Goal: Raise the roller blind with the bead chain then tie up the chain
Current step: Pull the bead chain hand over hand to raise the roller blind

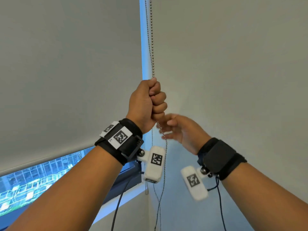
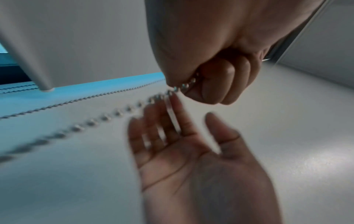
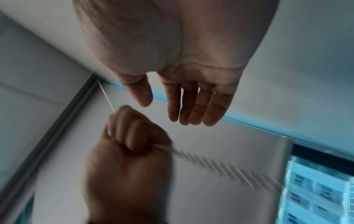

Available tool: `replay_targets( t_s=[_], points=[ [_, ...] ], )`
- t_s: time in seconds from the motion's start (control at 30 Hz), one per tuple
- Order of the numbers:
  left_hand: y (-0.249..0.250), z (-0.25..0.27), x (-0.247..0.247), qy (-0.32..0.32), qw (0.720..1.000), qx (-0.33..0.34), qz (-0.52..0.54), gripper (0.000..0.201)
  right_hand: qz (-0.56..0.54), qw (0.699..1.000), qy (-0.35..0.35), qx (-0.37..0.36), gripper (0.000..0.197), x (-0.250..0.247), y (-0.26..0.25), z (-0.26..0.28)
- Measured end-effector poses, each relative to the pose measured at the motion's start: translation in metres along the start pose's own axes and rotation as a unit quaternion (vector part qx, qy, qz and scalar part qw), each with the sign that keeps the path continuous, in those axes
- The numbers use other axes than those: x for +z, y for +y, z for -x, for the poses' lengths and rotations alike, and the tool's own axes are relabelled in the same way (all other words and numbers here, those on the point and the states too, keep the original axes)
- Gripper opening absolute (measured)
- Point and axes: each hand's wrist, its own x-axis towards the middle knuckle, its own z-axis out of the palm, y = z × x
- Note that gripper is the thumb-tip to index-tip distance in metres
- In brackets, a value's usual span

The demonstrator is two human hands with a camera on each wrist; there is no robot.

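A metal bead chain [image 1: 151, 39] hangs in two strands along the right edge of the grey roller blind [image 1: 70, 72]. My left hand [image 1: 150, 102] is a fist wrapped round one strand, which runs out below the fist [image 2: 184, 86]. My right hand [image 1: 176, 129] is just below and to the right of it, blurred, fingers straight and relaxed, holding nothing; its fingers [image 2: 172, 115] lie near the chain. The right wrist view shows the same: the open right hand [image 3: 191, 106] above the left fist [image 3: 134, 136]. The blind's bottom edge [image 1: 50, 156] leaves a strip of window uncovered.
A white wall [image 1: 233, 64] stands to the right of the chain. The window [image 1: 33, 180] and its dark frame [image 1: 126, 179] show at lower left. The chain's slack loop [image 1: 160, 205] hangs down past my wrist cameras, beside dark cables [image 1: 118, 205].
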Motion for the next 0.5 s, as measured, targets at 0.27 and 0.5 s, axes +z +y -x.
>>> replay_targets(
  t_s=[0.27,0.5],
  points=[
    [-0.033,0.008,0.010,0.017,1.000,-0.006,0.012,0.037,-0.097,0.991,-0.007,-0.090,0.043,0.017,-0.096,-0.036],
    [-0.036,0.014,0.004,0.043,0.999,0.007,0.024,0.036,-0.141,0.985,0.065,-0.072,0.044,0.045,-0.107,-0.044]
  ],
)
